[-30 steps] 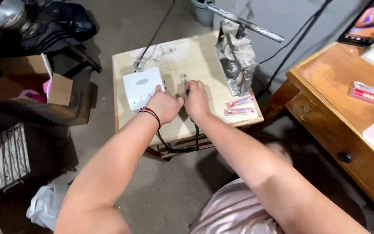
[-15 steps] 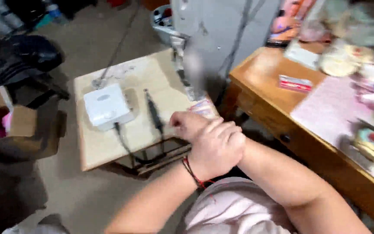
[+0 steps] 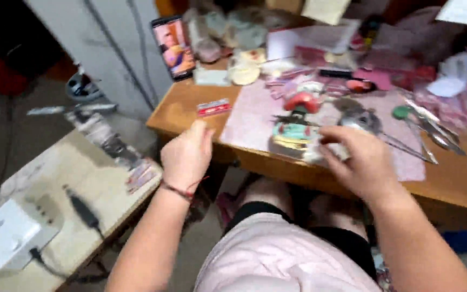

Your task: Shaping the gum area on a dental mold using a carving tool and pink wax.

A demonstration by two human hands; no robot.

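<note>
My left hand [image 3: 186,156] hovers in a loose fist just off the front edge of the wooden desk [image 3: 179,111], with nothing visible in it. My right hand [image 3: 355,160] is over the desk's front edge, fingers curled right beside a small colourful figurine [image 3: 295,125] with a red top and teal body, which stands on a pink mat [image 3: 249,121]. Something pale [image 3: 324,155] shows under the right fingers, too blurred to tell whether it is held.
Several metal tools [image 3: 427,128] lie right of the figurine. A small red box [image 3: 213,107] and a propped phone [image 3: 173,47] sit at the desk's left end. A low side table [image 3: 55,173] at left carries a white box device [image 3: 4,236] and a black handpiece [image 3: 82,209].
My view has swung from the low side table to the desk. Both hands left the side table; the right one now reaches the figurine, the left one hangs by the desk edge.
</note>
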